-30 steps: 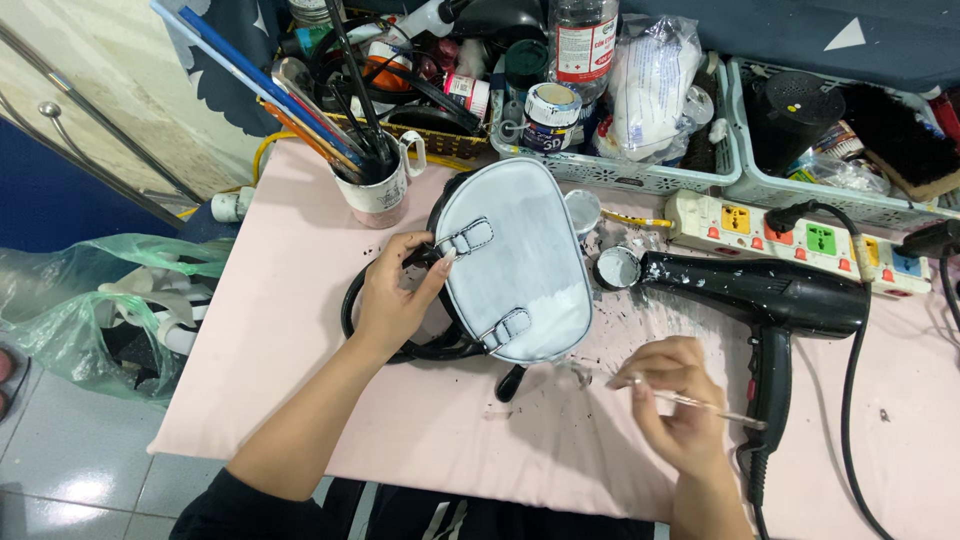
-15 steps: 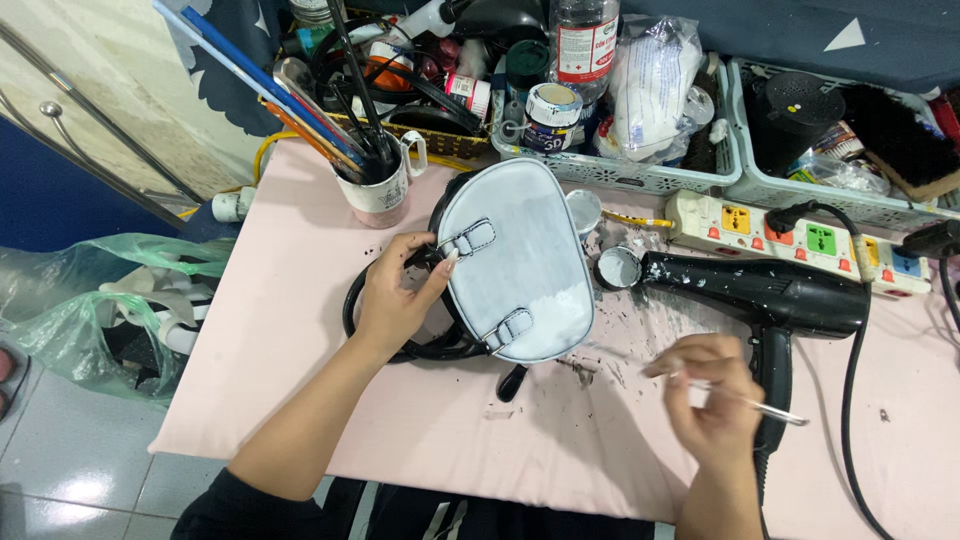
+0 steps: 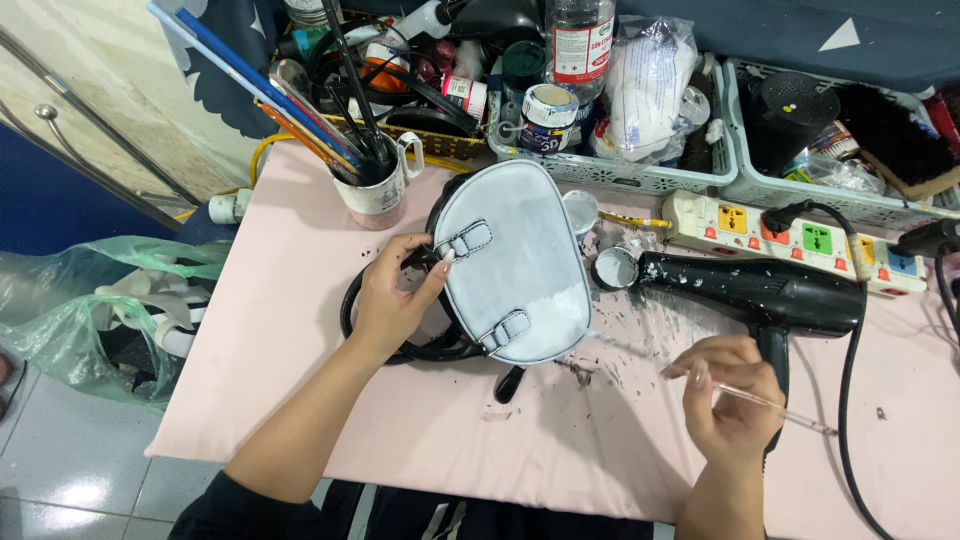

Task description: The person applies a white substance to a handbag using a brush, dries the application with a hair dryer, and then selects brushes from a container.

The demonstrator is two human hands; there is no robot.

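At the back of the table we see a clear plastic bottle (image 3: pixel 583 38) with a red and white label, standing in a pale basket (image 3: pixel 640 178). Just beside it we find a small round jar (image 3: pixel 548 112) with a white lid and dark label, and a knotted clear bag (image 3: pixel 648 82) of white contents. Farther left a small white tub (image 3: pixel 466 95) bears a red-printed label.

Pink-covered table (image 3: pixel 300 300), grey tiled floor (image 3: pixel 60 480) at left, pale wall (image 3: pixel 110 90), dark blue cloth (image 3: pixel 760 30) behind.
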